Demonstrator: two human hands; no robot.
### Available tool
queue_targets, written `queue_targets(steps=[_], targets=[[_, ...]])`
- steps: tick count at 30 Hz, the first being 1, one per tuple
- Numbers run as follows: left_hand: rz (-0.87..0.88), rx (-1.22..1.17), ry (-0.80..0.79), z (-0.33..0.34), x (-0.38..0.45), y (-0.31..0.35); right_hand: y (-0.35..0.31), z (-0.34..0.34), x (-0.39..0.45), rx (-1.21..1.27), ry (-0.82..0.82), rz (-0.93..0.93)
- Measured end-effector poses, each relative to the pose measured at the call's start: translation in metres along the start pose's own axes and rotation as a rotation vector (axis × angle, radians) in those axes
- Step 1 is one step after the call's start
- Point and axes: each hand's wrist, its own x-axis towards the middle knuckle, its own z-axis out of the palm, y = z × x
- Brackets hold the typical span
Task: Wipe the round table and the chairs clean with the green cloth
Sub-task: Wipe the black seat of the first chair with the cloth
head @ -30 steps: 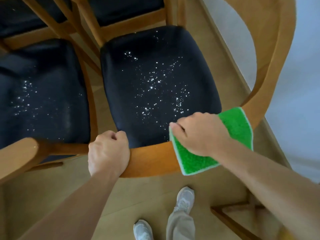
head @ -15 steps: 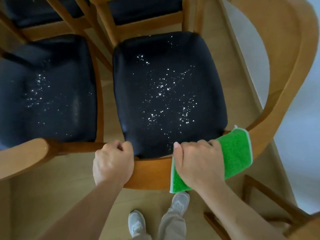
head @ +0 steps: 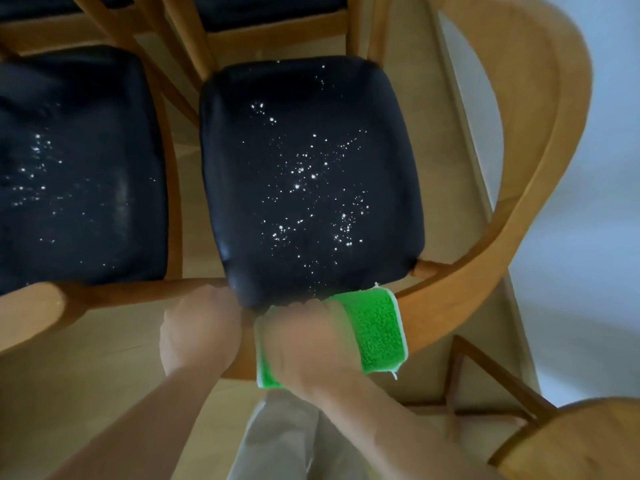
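Observation:
I look straight down on a wooden chair with a curved backrest rail (head: 478, 296) and a black seat (head: 308, 181) speckled with white crumbs. My left hand (head: 199, 329) grips the rail at the seat's near edge. Right beside it, my right hand (head: 304, 344) presses the green cloth (head: 377, 330) wrapped over the same rail. The two hands almost touch. The round table is not in view.
A second chair with a crumb-speckled black seat (head: 79, 174) stands to the left, its wooden rail (head: 31, 313) near my left arm. More chair frames (head: 277, 29) sit beyond. Another wooden chair (head: 568, 441) is at the lower right, with a pale wall (head: 588, 237) alongside.
My right hand has slid the green cloth leftward along the backrest rail, from the right curve toward my left hand. The left hand has kept its grip on the rail.

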Motion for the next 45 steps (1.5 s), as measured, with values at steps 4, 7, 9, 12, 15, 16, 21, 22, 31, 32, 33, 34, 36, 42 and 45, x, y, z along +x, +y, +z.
queue_targets(steps=[4,7,9,12,15,16,21,22,31,32,33,34,36,42,45], targets=[[-0.008,0.002,-0.032,-0.002,-0.001,0.002,0.077,-0.016,-0.001,-0.028,0.0,0.037],[-0.014,-0.001,-0.058,-0.004,-0.002,0.003,0.144,-0.035,0.004,-0.069,0.057,0.117],[-0.019,-0.009,-0.073,-0.004,-0.002,0.003,0.174,-0.042,0.004,-0.086,0.097,0.176],[0.001,-0.003,-0.084,-0.005,-0.003,0.004,0.181,-0.038,0.002,-0.134,0.116,0.288],[0.034,0.013,-0.071,-0.005,-0.004,0.004,0.165,-0.029,-0.003,-0.182,0.136,0.339],[0.04,0.011,-0.069,-0.006,-0.004,0.004,0.158,-0.028,-0.003,-0.187,0.143,0.346],[0.066,0.016,-0.089,-0.006,-0.003,0.003,0.092,-0.02,0.008,-0.15,0.145,0.363],[0.07,0.015,-0.099,-0.006,-0.003,0.002,0.075,-0.018,0.011,-0.138,0.116,0.359],[0.005,-0.015,-0.104,-0.006,-0.001,0.001,-0.033,0.003,0.01,0.069,-0.056,0.11],[-0.002,-0.014,-0.109,-0.006,-0.001,0.001,-0.027,0.001,0.006,0.08,-0.077,0.045],[-0.007,-0.017,-0.11,-0.007,-0.001,0.0,-0.019,-0.001,0.002,0.081,-0.094,-0.025],[-0.003,-0.029,-0.11,-0.007,-0.001,0.0,-0.009,-0.003,0.0,0.076,-0.104,-0.078],[0.018,-0.05,-0.096,-0.007,-0.002,-0.001,0.013,-0.008,-0.001,0.048,-0.099,-0.104],[0.041,0.042,-0.221,-0.004,0.003,-0.005,0.05,-0.027,0.028,-0.021,-0.317,-0.031],[0.023,0.097,-0.474,-0.005,0.021,-0.002,0.059,-0.023,0.042,0.371,-0.299,0.067]])
